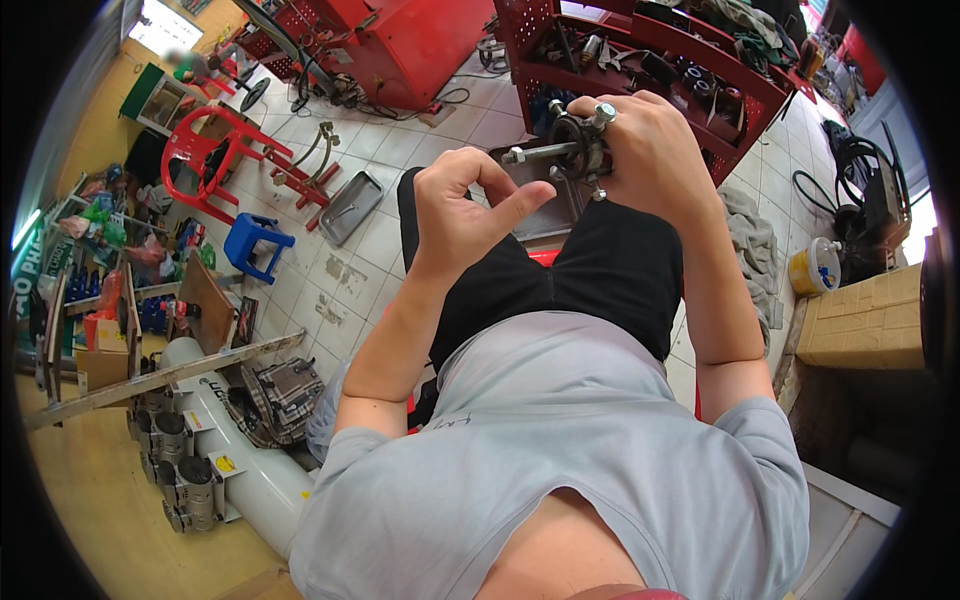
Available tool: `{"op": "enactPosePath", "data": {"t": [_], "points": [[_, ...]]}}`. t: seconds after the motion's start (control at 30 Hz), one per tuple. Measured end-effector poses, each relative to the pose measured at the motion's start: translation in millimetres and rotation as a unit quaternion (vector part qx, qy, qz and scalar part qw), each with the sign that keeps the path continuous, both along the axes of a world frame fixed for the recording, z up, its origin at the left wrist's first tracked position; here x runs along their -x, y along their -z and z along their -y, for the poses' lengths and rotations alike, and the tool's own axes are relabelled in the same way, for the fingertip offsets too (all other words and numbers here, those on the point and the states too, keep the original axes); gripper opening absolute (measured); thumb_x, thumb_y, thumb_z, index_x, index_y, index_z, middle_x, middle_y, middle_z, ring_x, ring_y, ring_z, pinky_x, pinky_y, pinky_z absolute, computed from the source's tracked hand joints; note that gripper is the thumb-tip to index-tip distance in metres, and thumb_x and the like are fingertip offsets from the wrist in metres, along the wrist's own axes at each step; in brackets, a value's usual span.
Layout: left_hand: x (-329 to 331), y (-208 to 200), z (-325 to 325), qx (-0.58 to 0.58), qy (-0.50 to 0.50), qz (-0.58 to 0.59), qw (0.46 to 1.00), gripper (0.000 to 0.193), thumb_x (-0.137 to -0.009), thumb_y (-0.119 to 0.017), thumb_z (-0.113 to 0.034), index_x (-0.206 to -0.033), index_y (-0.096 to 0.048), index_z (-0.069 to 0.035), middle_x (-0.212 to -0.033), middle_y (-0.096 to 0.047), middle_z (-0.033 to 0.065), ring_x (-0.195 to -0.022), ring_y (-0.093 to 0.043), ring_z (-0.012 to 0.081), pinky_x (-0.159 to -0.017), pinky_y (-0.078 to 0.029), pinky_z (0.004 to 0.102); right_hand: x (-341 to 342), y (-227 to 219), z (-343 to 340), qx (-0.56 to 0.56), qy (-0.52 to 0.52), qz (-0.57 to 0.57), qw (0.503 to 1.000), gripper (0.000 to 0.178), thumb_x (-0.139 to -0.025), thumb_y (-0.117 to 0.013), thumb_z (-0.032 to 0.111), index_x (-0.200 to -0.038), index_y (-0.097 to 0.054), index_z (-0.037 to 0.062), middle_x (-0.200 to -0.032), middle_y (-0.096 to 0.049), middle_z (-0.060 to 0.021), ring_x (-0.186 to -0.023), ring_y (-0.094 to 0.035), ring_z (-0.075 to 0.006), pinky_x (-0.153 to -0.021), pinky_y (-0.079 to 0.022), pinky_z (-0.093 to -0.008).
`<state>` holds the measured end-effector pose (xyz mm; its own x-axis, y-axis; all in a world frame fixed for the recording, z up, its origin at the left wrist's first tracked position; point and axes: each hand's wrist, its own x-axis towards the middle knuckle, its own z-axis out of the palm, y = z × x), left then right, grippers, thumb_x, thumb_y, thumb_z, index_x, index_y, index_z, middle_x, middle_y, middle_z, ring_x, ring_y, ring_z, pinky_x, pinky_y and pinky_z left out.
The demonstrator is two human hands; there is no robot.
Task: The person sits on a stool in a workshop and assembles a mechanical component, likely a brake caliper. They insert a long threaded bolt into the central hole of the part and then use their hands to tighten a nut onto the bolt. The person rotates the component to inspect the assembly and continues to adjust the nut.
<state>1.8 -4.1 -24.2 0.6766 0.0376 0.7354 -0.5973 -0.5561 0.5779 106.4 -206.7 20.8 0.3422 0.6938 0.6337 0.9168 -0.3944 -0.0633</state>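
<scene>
My right hand [652,150] grips a dark round metal part with bolts [572,140], much like a puller in shape, above my lap. Several bright bolt heads stick out around it. A long threaded bolt [540,153] points from its middle toward my left hand [462,205]. That hand is beside the bolt's end, apart from it, with the thumb stretched out and the fingers loosely curled; nothing shows in it. Fingers of the right hand are partly hidden behind the part. Below both hands, between my knees, lies a grey metal tray [545,225].
Ahead stands a red tool cart [735,165] loaded with tools and parts. On the tiled floor at left are another metal tray [352,208], a blue stool [258,245] and a red chair [200,160]. A white tank [255,460] lies lower left; a yellow-and-white bucket [815,267] is at right.
</scene>
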Motion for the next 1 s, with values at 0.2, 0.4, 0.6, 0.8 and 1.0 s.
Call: {"op": "enactPosePath", "data": {"t": [0.2,0.4,0.6,0.8,1.0], "points": [[-1.1,-10.7,20.0,0.091,-0.006,0.039,0.995,0.029,-0.073,-0.082,-0.014,-0.086,-0.058,-0.003,-0.064,-0.055,-0.0021,-0.058,-0.047,0.0039,-0.056,-0.037,0.0206,-0.9,-2.7,2.7,0.01,0.015,0.004,1.0,0.041,-0.053,-0.071,0.009,-0.094,-0.062,0.0093,-0.077,-0.063,-0.0068,-0.074,-0.062,-0.0291,-0.071,-0.047,-0.0387],[3.9,-2.5,6.2,0.015,0.019,-0.018,1.0,0.027,-0.074,-0.081,-0.011,-0.091,-0.062,-0.003,-0.062,-0.055,-0.0024,-0.06,-0.048,0.0035,-0.056,-0.036,0.0185,-1.0,-3.7,3.5,0.02,0.015,-0.003,1.0,0.048,-0.054,-0.073,0.006,-0.1,-0.061,0.009,-0.079,-0.064,-0.0089,-0.075,-0.062,-0.0297,-0.071,-0.045,-0.0378],[2.2,-7.0,18.6,0.132,-0.019,-0.014,0.991,0.027,-0.074,-0.08,-0.008,-0.095,-0.063,-0.002,-0.064,-0.057,-0.0018,-0.06,-0.049,0.0032,-0.057,-0.036,0.0175,-0.9,-1.4,2.0,0.007,0.01,0.005,1.0,0.04,-0.053,-0.072,0.009,-0.092,-0.061,0.0085,-0.077,-0.063,-0.0078,-0.073,-0.061,-0.0299,-0.07,-0.047,-0.0381],[2.6,-12.0,17.7,0.047,-0.021,0.007,0.999,0.025,-0.074,-0.078,-0.005,-0.095,-0.064,-0.002,-0.064,-0.056,-0.0021,-0.061,-0.05,0.0026,-0.057,-0.036,0.0178,-1.8,-1.5,2.9,0.008,0.015,0.01,1.0,0.035,-0.053,-0.071,0.01,-0.087,-0.061,0.0085,-0.076,-0.062,-0.0074,-0.072,-0.061,-0.0302,-0.071,-0.047,-0.0389],[6.2,-4.6,9.9,0.029,-0.014,-0.018,0.999,0.026,-0.073,-0.079,-0.006,-0.093,-0.063,-0.002,-0.064,-0.056,-0.0024,-0.059,-0.049,0.0028,-0.056,-0.035,0.0175,-1.7,-3.7,4.3,0.025,0.025,-0.001,0.999,0.049,-0.054,-0.074,0.007,-0.101,-0.062,0.0084,-0.079,-0.065,-0.009,-0.076,-0.063,-0.0292,-0.072,-0.045,-0.0374]]}}
